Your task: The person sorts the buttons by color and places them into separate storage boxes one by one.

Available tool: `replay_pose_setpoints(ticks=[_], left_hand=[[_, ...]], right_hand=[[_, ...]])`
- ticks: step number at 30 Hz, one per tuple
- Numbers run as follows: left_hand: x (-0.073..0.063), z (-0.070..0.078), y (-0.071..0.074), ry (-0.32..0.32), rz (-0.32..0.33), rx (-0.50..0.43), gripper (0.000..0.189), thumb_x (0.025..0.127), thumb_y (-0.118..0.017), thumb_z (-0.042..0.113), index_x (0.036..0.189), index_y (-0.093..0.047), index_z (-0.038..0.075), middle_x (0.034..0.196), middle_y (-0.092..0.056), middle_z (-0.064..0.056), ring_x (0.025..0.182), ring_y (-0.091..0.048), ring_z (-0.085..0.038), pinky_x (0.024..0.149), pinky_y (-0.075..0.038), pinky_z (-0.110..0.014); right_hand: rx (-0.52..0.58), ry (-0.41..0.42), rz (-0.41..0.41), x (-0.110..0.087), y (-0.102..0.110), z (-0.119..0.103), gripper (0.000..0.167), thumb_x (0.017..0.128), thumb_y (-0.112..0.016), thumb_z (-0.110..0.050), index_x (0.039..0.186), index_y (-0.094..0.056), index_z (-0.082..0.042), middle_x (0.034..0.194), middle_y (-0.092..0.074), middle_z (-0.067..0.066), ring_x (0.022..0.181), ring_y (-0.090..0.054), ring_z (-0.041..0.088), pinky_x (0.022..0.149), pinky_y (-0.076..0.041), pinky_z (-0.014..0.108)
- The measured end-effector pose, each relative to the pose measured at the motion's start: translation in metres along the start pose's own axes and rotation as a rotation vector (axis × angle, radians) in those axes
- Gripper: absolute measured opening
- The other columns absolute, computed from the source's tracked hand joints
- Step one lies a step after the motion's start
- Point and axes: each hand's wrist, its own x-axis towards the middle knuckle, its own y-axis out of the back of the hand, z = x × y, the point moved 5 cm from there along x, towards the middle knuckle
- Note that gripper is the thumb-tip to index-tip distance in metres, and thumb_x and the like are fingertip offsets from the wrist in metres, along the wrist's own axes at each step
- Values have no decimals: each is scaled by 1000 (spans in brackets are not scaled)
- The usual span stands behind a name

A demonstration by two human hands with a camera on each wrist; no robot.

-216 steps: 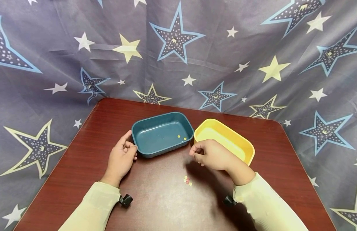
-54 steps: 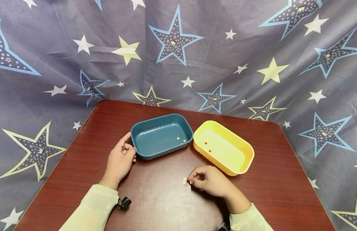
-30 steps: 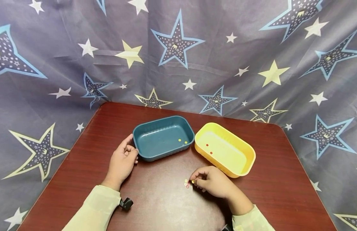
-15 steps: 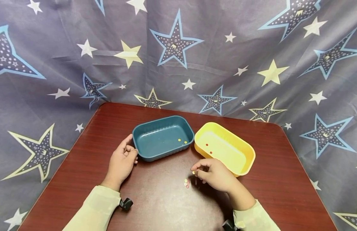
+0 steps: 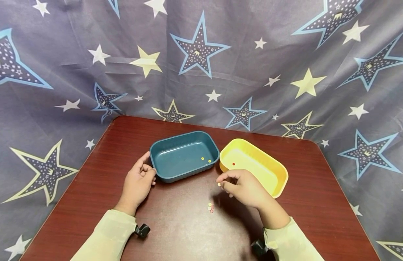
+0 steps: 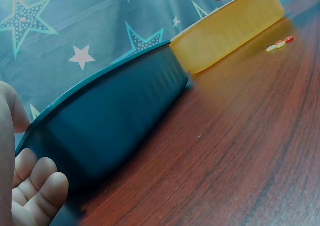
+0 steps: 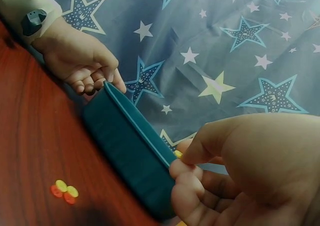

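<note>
My right hand (image 5: 245,188) pinches a small yellow button (image 7: 178,154) between thumb and index finger. It hovers above the table at the near left edge of the yellow bin (image 5: 266,159), covering part of it. My left hand (image 5: 136,185) holds the left end of the teal bin (image 5: 175,156) between thumb and index finger, its other fingers curled. A few yellow buttons (image 5: 203,158) lie in the teal bin's right end. One red button (image 5: 233,164) shows in the yellow bin. On the table, a small cluster of red and yellow buttons (image 7: 64,191) lies flat.
Both bins stand side by side on the dark red wooden table (image 5: 175,232), their nearest corners almost touching. A star-patterned curtain (image 5: 240,54) hangs behind the table. Each wrist carries a small black camera mount (image 5: 142,231).
My right hand has lifted a yellow button from beside the cluster and moved up towards the bins. It now covers the second red button in the yellow bin. My left hand stays put.
</note>
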Motion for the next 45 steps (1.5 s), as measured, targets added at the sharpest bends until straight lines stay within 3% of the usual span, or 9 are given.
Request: replay_pose_setpoints(ticks=[4, 10, 15, 20, 28, 34, 38, 42, 45], left_hand=[[0, 2, 1, -10, -2, 0, 60, 95, -63, 17, 151, -45, 29, 87, -59, -10, 65, -64, -28, 55, -55, -30], [0, 2, 1, -13, 3, 5, 60, 95, -63, 16, 151, -45, 29, 86, -60, -10, 65, -64, -27, 55, -55, -30], [1, 1, 0, -14, 3, 10, 60, 95, -63, 17, 151, -45, 29, 87, -60, -10, 66, -65, -27, 56, -56, -30], [2, -1, -1, -9, 2, 15, 60, 95, -62, 16, 152, -45, 29, 86, -60, -9, 65, -64, -26, 55, -56, -31], [2, -1, 0, -7, 4, 25, 61, 95, -62, 17, 152, -44, 28, 86, -61, -8, 64, -64, -25, 56, -56, -31], [1, -1, 0, -9, -2, 16, 60, 95, -62, 17, 151, -45, 29, 87, -60, -10, 65, -64, -26, 55, -55, -30], [0, 0, 0, -6, -4, 12, 59, 96, -62, 17, 151, -45, 29, 87, -60, -11, 66, -65, -27, 56, -55, -30], [0, 0, 0, -2, -4, 20, 59, 96, -62, 18, 151, -45, 30, 88, -60, -10, 66, -65, -27, 57, -56, -30], [0, 0, 0, -2, -4, 23, 60, 96, -62, 18, 151, -44, 30, 88, -60, -9, 66, -65, -27, 57, -56, -30]], right_hand=[[-21, -3, 8, 5, 4, -3, 21, 93, -67, -11, 96, -76, -30, 78, -69, -1, 57, -63, 19, 57, -57, 34], [22, -15, 10, 14, 8, -6, 17, 94, -69, -11, 96, -76, -26, 69, -65, 6, 57, -61, 24, 55, -55, 33], [83, -27, 10, 24, 12, -8, 14, 95, -67, -7, 98, -76, -17, 77, -65, 20, 61, -60, 35, 54, -52, 32], [130, -55, 12, 32, 15, -7, 13, 96, -64, -3, 101, -75, -9, 86, -67, 23, 70, -60, 45, 62, -57, 43], [111, -72, 31, 47, 23, -8, 10, 96, -68, -14, 98, -77, -17, 83, -68, 17, 67, -62, 31, 65, -58, 46], [111, -79, 26, 58, 26, -11, 12, 96, -66, -14, 99, -77, -18, 81, -65, 24, 69, -61, 42, 67, -56, 53], [110, -87, 26, 65, 27, -11, 11, 96, -66, -14, 98, -77, -17, 82, -66, 19, 71, -61, 43, 67, -56, 50], [124, -125, 26, 72, 27, -8, 10, 95, -68, -14, 98, -77, -16, 85, -68, 14, 69, -61, 34, 67, -57, 43], [111, -156, 32, 77, 27, -6, 9, 95, -69, -16, 98, -77, -17, 86, -69, 11, 69, -63, 31, 60, -56, 36]])
